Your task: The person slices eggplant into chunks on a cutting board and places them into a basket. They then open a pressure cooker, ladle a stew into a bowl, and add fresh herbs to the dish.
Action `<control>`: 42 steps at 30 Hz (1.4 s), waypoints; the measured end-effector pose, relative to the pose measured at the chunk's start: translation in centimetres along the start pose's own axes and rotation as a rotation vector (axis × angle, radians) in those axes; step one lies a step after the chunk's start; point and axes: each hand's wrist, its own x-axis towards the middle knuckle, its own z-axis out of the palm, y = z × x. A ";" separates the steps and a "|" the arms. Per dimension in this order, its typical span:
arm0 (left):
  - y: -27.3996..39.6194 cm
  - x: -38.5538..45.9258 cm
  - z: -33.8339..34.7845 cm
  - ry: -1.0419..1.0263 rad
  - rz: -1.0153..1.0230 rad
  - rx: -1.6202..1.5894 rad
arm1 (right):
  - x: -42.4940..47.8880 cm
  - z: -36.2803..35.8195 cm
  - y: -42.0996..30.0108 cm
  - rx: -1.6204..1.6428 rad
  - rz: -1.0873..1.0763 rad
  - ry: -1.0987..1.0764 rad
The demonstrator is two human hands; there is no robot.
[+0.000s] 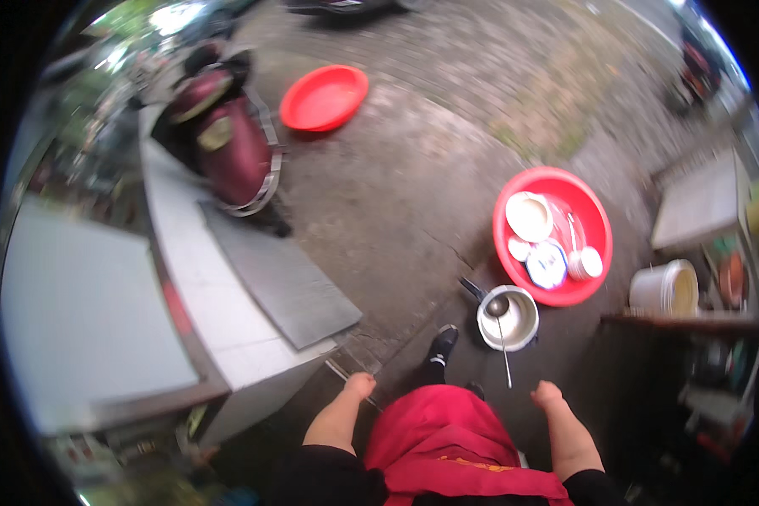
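My left hand hangs loosely curled near the corner of a white-topped counter. A thin pale strip passes behind it; whether the fingers touch it is unclear. On the other side, my right hand hangs with curled fingers and nothing visible in them. Ahead of it on the ground stands a metal pot with a black handle, and a long-handled ladle rests in it. Beyond the pot is a red plastic basin holding a white bowl, a blue-rimmed plate and stacked small bowls.
A second red basin lies near a maroon scooter on the concrete ground. At left, a grey board lies on the counter. A white bucket stands on a shelf at right.
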 end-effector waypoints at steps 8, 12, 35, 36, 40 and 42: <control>-11.0 -17.0 16.1 0.069 -0.340 -0.441 | 2.4 -5.0 -2.1 -0.466 -0.335 0.071; -11.9 -22.0 23.2 -0.087 -0.506 -0.772 | 6.9 -4.6 -2.0 -0.700 -0.467 0.060; -38.7 -36.8 30.6 0.525 -0.489 -1.286 | -10.6 22.1 -52.7 -1.546 -1.377 0.192; -41.0 -36.8 31.9 0.531 -0.578 -1.526 | -15.1 25.7 -55.8 -1.395 -1.235 0.001; -48.2 -35.6 28.8 0.772 -0.602 -1.789 | -24.3 32.5 -63.8 -1.613 -1.392 -0.122; -51.3 -35.7 27.4 0.882 -0.536 -1.846 | -24.0 37.4 -69.1 -1.833 -1.311 -0.133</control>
